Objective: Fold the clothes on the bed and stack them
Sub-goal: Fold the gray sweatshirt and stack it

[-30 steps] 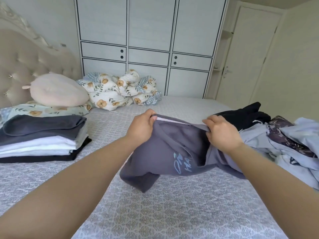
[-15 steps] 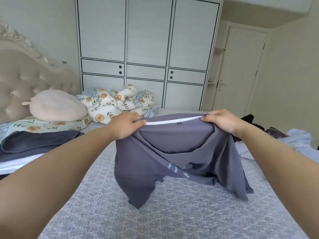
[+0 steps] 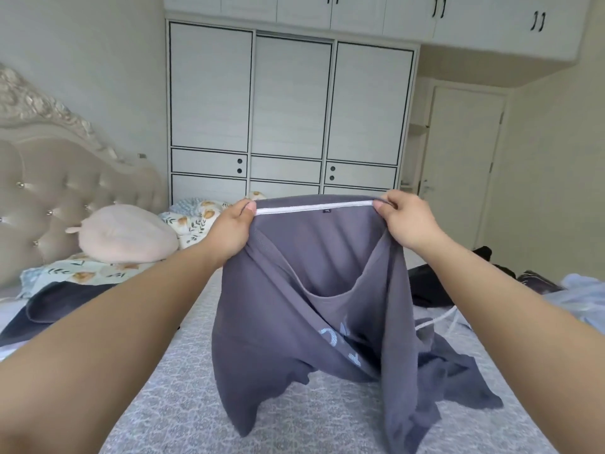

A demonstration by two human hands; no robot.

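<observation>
A person lifts a grey garment (image 3: 294, 309) clear of the bed (image 3: 183, 407), raising it from the low bundle it made a second ago, when both hands were bunched close together at its top edge. The hands have since drawn apart and risen, so that the white-trimmed waistband or collar band (image 3: 314, 207) is pulled taut between them and the cloth hangs open in front of the wardrobe (image 3: 291, 106), its lower ends only brushing the bed. That suggests the garment is being shaken out and squared before its first fold; the fold itself is not yet begun.

The left hand (image 3: 230, 229) pinches the left end of the band, thumb pressed on top and fingers curled behind the cloth. The right hand (image 3: 404, 221) grips the right end the same way, fingers curled over the hem. Neither hand is spread; both are closed on the fabric.

To the left of the garment, near the padded headboard (image 3: 49, 198), the dark top of a stack of folded clothes (image 3: 62, 303) lies on the bed, with a pink cushion (image 3: 127, 234) and a floral quilt (image 3: 196, 221) beyond it. To the right of the garment waits the unfolded pile (image 3: 537, 283), dark and pale blue pieces heaped together, so much of the job looks to be still ahead.
</observation>
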